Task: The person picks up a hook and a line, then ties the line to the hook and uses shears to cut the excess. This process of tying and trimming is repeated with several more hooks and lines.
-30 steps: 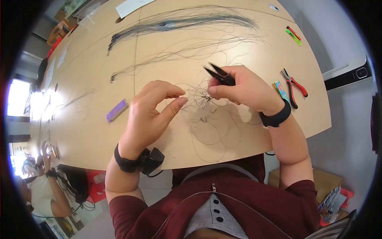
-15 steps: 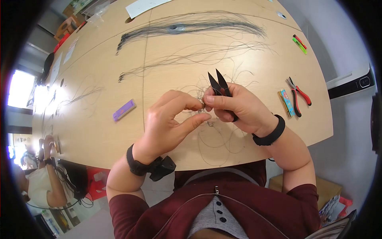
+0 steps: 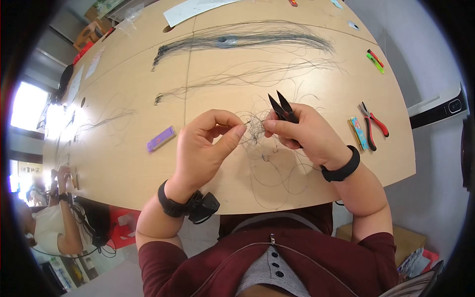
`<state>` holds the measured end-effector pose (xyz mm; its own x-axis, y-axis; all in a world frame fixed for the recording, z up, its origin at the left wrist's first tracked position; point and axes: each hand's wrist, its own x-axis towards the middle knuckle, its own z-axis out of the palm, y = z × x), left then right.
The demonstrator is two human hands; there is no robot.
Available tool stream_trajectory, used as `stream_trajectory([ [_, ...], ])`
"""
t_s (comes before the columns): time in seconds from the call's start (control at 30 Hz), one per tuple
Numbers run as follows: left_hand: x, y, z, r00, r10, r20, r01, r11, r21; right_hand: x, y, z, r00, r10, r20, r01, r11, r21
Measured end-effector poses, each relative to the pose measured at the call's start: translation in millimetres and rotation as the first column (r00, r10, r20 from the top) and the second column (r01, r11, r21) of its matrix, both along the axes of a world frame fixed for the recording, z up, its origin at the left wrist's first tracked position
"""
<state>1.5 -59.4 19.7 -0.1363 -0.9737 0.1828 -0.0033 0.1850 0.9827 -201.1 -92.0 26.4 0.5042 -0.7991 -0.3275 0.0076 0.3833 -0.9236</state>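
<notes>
My left hand point(image 3: 210, 143) pinches a thin dark strand between thumb and index finger, its end showing at the fingertips. Black scissors point(image 3: 283, 108) rest in my right hand point(image 3: 304, 131), blades pointing up and slightly apart; its thumb and index finger also pinch part of the wire. Between both hands a loose tangle of fine wire point(image 3: 256, 129) lies on the table, with loops spreading towards the front edge. Beyond it are a thin bundle of strands point(image 3: 222, 78) and a thicker dark bundle point(image 3: 247, 38) with a clear round piece on it.
To the left lies a purple box point(image 3: 161, 139). On the right are a blue box point(image 3: 358, 133), red-handled pliers point(image 3: 373, 126) and a green object point(image 3: 375, 64). White paper point(image 3: 195, 10) lies at the back. Another person point(image 3: 54, 230) sits at far left, hands at the table.
My hands have moved apart, my left fingertips closing on a strand. The scissors have tilted left. The view has shifted slightly.
</notes>
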Motion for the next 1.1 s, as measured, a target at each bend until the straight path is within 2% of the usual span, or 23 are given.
stream_trajectory([
  [0.07,3,0,5,0.998,-0.002,-0.057,0.004,0.999,0.037,-5,-2,2,0.981,0.053,-0.186,-0.078,0.988,-0.132],
  [0.17,6,0,8,0.993,-0.021,-0.113,0.027,0.998,0.058,-14,-4,4,0.870,0.119,-0.478,-0.307,0.889,-0.338],
  [0.23,6,0,9,0.994,-0.024,-0.109,0.032,0.996,0.078,-16,0,7,0.865,-0.049,-0.499,-0.207,0.872,-0.444],
  [0.27,5,0,11,0.996,-0.016,-0.090,0.025,0.995,0.098,-16,1,9,0.855,-0.133,-0.502,-0.158,0.854,-0.495],
  [0.37,2,2,11,0.998,-0.020,-0.056,0.026,0.993,0.116,-15,1,21,0.919,-0.185,-0.348,0.015,0.899,-0.438],
  [0.4,1,2,11,0.999,-0.025,-0.047,0.030,0.993,0.115,-13,3,20,0.944,-0.167,-0.284,0.020,0.890,-0.456],
  [0.47,1,3,5,0.998,-0.022,0.065,0.022,1.000,0.002,-9,8,18,0.980,-0.128,-0.153,0.038,0.872,-0.489],
  [0.6,1,4,0,0.976,-0.032,0.218,0.073,0.980,-0.183,-1,11,5,0.992,-0.012,-0.123,-0.054,0.853,-0.519],
  [0.7,-2,3,-6,0.978,0.038,0.207,0.030,0.949,-0.314,2,13,4,0.989,0.018,-0.148,-0.089,0.868,-0.488],
  [0.8,-2,5,-4,0.967,0.044,0.252,0.046,0.940,-0.338,4,13,5,0.985,0.027,-0.170,-0.106,0.874,-0.474],
  [1.0,-6,5,-4,0.988,0.042,0.152,0.008,0.948,-0.317,3,12,4,0.982,0.062,-0.180,-0.138,0.882,-0.451],
  [1.1,-5,5,-1,0.959,0.070,0.275,0.022,0.948,-0.317,4,12,3,0.986,0.073,-0.148,-0.133,0.883,-0.451],
])
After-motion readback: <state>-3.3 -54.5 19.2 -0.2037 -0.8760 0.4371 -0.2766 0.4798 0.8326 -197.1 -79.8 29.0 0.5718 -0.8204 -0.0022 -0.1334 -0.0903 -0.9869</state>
